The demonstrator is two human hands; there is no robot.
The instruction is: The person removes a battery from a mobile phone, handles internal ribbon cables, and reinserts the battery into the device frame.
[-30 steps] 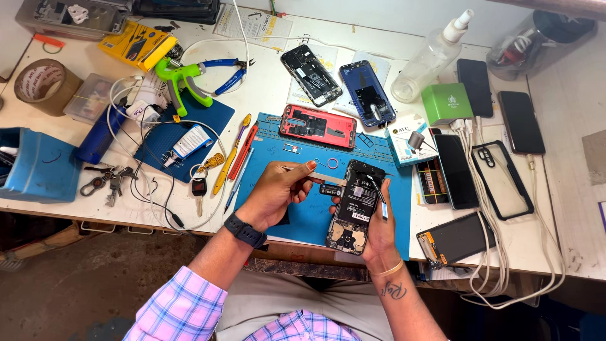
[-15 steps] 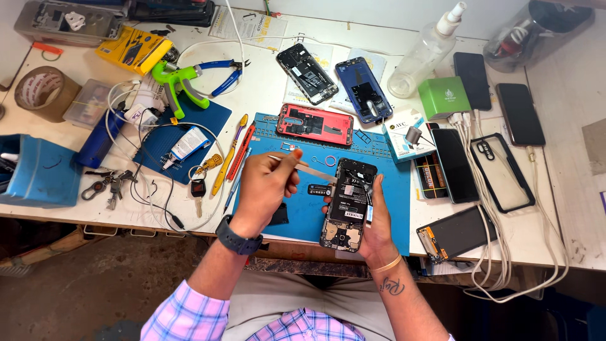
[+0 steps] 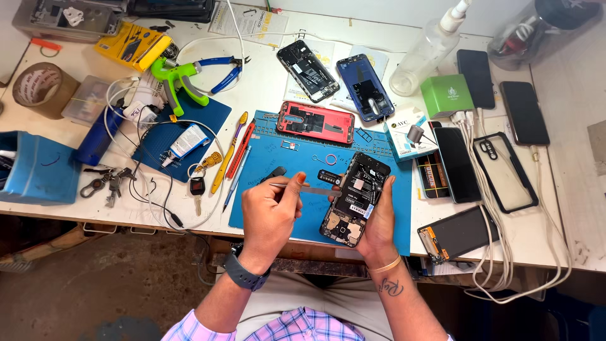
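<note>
I see the right hand (image 3: 377, 222) cradling an opened phone (image 3: 355, 199) from below, fingers wrapped round its right edge and thumb on the left edge, back cover off and the dark battery with its white label facing up. The left hand (image 3: 270, 213) is clenched on a pair of tweezers (image 3: 307, 188), pinched between thumb and fingertips, the tips lying level and pointing right toward the phone's left edge; I cannot tell whether they touch it. Both hands hover over the near part of a blue work mat (image 3: 273, 158).

Just beyond the right fingers stands a small white box with blue sides (image 3: 404, 132) (a printed picture on top), and beyond that a green cube-shaped box (image 3: 447, 95) with a pale emblem. Farther from the fingers, on the mat's far edge, lies a red phone frame (image 3: 314, 122), and past it a black opened phone (image 3: 307, 62) and a blue opened phone (image 3: 364, 86) on printed paper sheets. A clear spray bottle (image 3: 429, 47) stands beside the blue one.

Left of the left fingers lie a yellow pen-like tool (image 3: 228, 151) and a red one (image 3: 241, 149) across the mat's edge, then a small white-and-blue tube (image 3: 187, 140) on a dark blue pad (image 3: 208, 117). A yellow flat package (image 3: 132, 45) sits far off at the table's back, a roll of brown tape (image 3: 36, 87) to its left. White cables (image 3: 486, 189) trail to the right of the right fingers, over dark phones and a black case.
</note>
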